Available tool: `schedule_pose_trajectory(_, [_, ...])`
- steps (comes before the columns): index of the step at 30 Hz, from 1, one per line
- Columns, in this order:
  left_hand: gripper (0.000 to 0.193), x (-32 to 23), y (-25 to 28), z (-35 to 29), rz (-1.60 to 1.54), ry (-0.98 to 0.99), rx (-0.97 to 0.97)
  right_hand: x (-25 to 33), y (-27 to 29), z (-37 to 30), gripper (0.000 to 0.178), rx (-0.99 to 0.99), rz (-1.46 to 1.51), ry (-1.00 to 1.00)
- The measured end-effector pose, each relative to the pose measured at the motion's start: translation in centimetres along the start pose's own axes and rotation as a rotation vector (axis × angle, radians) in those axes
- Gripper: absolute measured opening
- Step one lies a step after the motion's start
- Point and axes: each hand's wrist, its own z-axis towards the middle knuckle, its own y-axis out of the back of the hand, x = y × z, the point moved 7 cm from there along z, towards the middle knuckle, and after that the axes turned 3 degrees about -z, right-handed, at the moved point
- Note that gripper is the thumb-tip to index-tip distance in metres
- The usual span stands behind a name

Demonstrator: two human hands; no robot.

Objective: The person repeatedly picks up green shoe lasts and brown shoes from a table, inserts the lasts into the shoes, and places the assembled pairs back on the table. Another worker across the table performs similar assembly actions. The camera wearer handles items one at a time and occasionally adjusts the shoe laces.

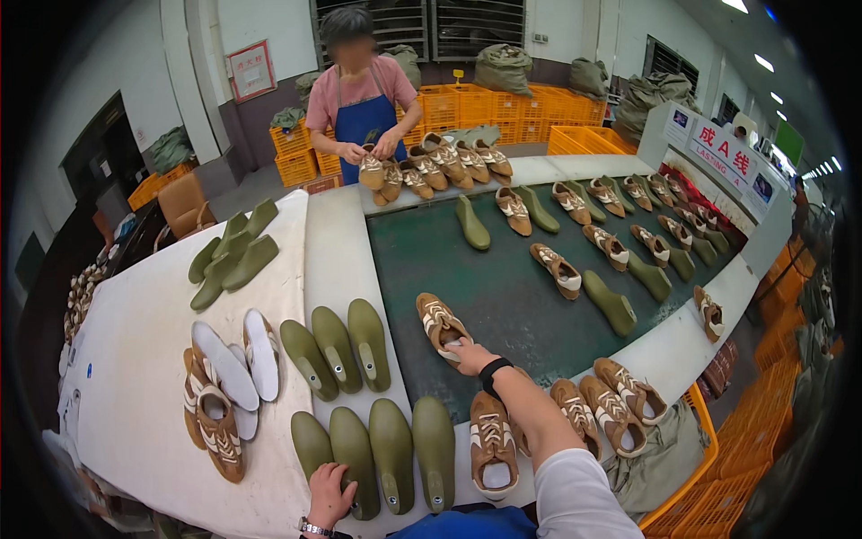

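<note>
My right grip pinches the brown shoe just ahead by its heel.
Gentle, steady pressure should suit; my left grip touches a green last, closure unclear.

Five o'clock, the right forearm part-hides a brown shoe; nine o'clock, that far heap, too small to read!

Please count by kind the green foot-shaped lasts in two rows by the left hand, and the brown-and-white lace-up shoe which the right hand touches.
Green foot-shaped lasts by the left hand: 7
Brown-and-white lace-up shoe at the right hand: 1
Total: 8
</note>
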Motion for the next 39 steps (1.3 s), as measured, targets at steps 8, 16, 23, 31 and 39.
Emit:
schedule_pose_trajectory(8, [0.045, -0.2, -1.8, -0.1, 0.259, 0.037, -0.034, -4.3, 7.7, -19.6, 0.025, -0.198, 0.235, 0.035])
schedule_pose_trajectory(16, [0.043, -0.5, -2.1, 0.0, 0.297, 0.026, -0.092, 1.5, 0.8, -33.8, 0.041, -0.181, 0.171, -0.114])
schedule_pose_trajectory(23, [0.041, -0.7, -1.9, 0.0, 0.286, 0.018, -0.121, 3.1, 1.4, -32.2, 0.029, -0.061, 0.007, -0.134])
schedule_pose_trajectory(31, [0.038, -1.4, -1.4, -0.1, 0.262, 0.083, -0.181, 10.5, 9.1, -18.3, 0.031, -0.059, 0.055, 0.347])
schedule_pose_trajectory(39, [0.038, -1.6, -1.0, 0.0, 0.256, 0.107, -0.193, 18.5, -2.0, 4.6, 0.067, -0.044, 0.036, 0.057])
